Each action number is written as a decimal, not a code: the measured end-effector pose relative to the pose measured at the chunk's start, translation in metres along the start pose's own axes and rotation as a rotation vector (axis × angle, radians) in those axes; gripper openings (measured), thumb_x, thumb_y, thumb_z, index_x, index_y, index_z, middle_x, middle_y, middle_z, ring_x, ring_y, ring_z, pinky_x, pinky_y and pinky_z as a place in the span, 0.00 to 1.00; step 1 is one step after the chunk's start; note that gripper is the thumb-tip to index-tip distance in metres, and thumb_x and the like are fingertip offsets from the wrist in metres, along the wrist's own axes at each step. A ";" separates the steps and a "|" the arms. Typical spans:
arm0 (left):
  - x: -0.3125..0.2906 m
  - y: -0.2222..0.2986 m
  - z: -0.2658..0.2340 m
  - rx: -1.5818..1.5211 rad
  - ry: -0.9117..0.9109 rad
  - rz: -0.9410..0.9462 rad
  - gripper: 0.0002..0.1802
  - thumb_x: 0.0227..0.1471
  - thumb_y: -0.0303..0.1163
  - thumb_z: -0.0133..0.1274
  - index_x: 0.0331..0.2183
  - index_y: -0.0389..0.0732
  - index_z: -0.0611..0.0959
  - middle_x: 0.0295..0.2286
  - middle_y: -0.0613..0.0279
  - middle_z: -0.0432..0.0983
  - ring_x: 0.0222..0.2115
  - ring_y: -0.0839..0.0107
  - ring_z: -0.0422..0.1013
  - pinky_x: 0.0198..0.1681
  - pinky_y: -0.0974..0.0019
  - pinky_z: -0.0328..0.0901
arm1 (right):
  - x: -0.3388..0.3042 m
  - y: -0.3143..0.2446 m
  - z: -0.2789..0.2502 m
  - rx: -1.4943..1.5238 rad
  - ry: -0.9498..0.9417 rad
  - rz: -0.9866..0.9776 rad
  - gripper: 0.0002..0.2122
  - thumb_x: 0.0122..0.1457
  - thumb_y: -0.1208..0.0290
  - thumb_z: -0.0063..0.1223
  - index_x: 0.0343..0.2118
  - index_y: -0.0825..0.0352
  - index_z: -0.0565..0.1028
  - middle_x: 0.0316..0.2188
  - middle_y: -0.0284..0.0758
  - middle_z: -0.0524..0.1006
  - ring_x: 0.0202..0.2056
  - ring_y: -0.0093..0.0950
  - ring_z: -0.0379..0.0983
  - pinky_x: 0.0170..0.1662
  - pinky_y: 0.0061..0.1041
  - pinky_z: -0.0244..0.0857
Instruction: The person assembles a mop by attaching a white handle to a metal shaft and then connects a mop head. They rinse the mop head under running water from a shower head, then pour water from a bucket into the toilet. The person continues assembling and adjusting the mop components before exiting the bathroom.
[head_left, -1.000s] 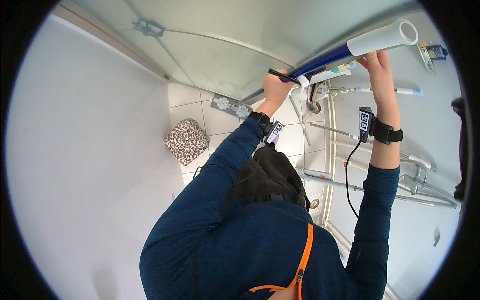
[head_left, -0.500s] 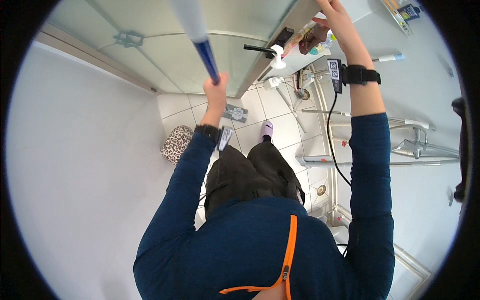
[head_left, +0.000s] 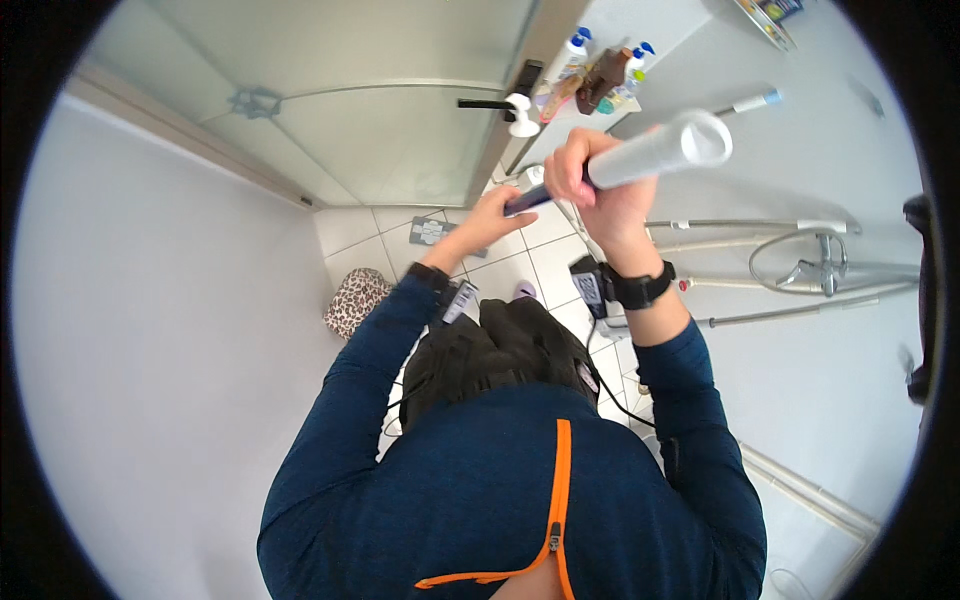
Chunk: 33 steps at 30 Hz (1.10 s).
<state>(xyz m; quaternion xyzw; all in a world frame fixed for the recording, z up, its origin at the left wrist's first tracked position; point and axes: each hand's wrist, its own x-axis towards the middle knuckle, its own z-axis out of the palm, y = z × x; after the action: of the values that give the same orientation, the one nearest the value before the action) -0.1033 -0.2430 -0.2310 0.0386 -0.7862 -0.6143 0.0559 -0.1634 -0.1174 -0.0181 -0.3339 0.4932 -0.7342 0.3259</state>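
I stand in a small tiled bathroom and hold a long pole with both hands. Its near end is a pale grey tube with an open mouth; farther down the shaft turns dark blue. My right hand is wrapped around the grey part, close to the camera. My left hand grips the blue part lower down, toward the floor. The pole's far end is hidden behind my hands. Both wrists wear black bands with small devices.
A frosted glass shower door with a black handle stands ahead. Bottles sit on a ledge behind it. Chrome pipes and a tap line the right wall. A leopard-print item lies on the tiled floor.
The pole has swung from pointing up and left to pointing right toward the camera. My right hand came down from the ledge by the bottles and took hold of the grey end.
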 end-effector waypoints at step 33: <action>0.107 0.133 0.028 1.140 0.514 0.072 0.22 0.47 0.39 0.58 0.38 0.35 0.71 0.35 0.52 0.70 0.35 0.53 0.69 0.38 0.57 0.64 | -0.270 -0.182 -0.341 -0.056 1.059 -0.407 0.19 0.54 0.54 0.34 0.13 0.63 0.60 0.08 0.28 0.53 0.12 0.20 0.44 0.18 0.21 0.38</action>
<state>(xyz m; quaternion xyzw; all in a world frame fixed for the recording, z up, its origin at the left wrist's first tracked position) -0.2122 -0.1982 -0.1042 0.1822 -0.9525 -0.0673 0.2347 -0.3149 0.3286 0.0081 -0.0170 0.5344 -0.8360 -0.1230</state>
